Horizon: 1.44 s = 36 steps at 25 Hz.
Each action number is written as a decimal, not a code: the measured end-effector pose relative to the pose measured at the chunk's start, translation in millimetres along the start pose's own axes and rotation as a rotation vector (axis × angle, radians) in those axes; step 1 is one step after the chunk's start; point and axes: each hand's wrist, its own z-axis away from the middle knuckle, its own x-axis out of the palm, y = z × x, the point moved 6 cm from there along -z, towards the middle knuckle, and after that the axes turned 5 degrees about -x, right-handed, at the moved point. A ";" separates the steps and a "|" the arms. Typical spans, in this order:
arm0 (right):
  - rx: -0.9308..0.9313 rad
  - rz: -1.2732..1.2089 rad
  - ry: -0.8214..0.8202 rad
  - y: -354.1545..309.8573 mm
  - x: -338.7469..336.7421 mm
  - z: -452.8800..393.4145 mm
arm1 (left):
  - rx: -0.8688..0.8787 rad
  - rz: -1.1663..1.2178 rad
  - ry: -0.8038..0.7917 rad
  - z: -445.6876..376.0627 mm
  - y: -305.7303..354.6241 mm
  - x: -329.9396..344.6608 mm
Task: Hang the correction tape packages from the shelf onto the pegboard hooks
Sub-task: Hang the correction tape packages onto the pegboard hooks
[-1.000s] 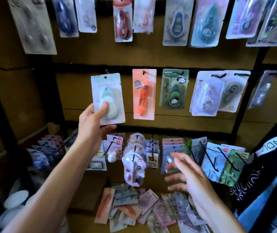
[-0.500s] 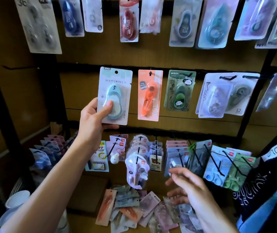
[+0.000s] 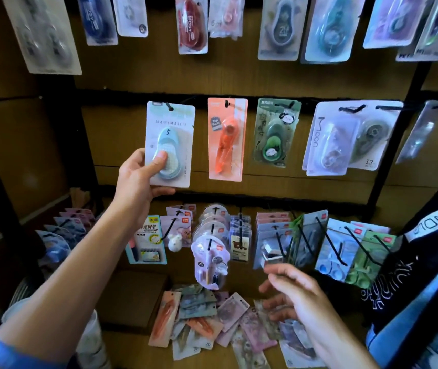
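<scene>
The left hand (image 3: pixel 138 182) holds a pale blue correction tape package (image 3: pixel 169 143) up against the pegboard (image 3: pixel 265 75), at the left end of the middle row. Its thumb (image 3: pixel 158 161) presses on the front of the blister, over the lower part of the tape dispenser, while the other fingers curl behind the card's lower edge, one fingertip showing just under the bottom left corner. The hole at the top of the card sits on a black hook (image 3: pixel 170 107). The card reads "MA SMARCH", with one letter unclear, and a handwritten "5" is on the blister.

Just beside it to the right hangs an orange package (image 3: pixel 227 139) with a small dark tag reading "High Quality", then a green package (image 3: pixel 276 133) marked "M&G", then a clear one (image 3: pixel 329 139) printed "Moon". In the top row a red package (image 3: pixel 191 23) reads "MOSY".

The right hand (image 3: pixel 295 291) hovers low, above the loose pile of packages (image 3: pixel 207 323) lying on the shelf (image 3: pixel 122 344) at its front middle. Its fingers are relaxed and slightly spread, touching nothing that can be seen.

On the bottom row of hooks hang stacked packages (image 3: pixel 273 235), several with small red labels.
</scene>
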 end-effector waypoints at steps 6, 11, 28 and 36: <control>0.063 -0.043 0.050 25.5 -4.7 -3.3 | -0.229 0.151 0.044 -18.2 -28.6 13.4; 0.147 -0.098 0.084 64.0 -22.0 -4.2 | -0.240 0.232 0.230 -22.4 -31.8 19.2; 0.542 0.011 0.068 250.6 22.6 -71.1 | -0.732 -0.687 0.263 125.4 -381.9 -69.7; 0.677 0.008 0.076 339.8 -9.5 -103.3 | -0.603 -1.586 -0.305 51.3 -500.6 -67.7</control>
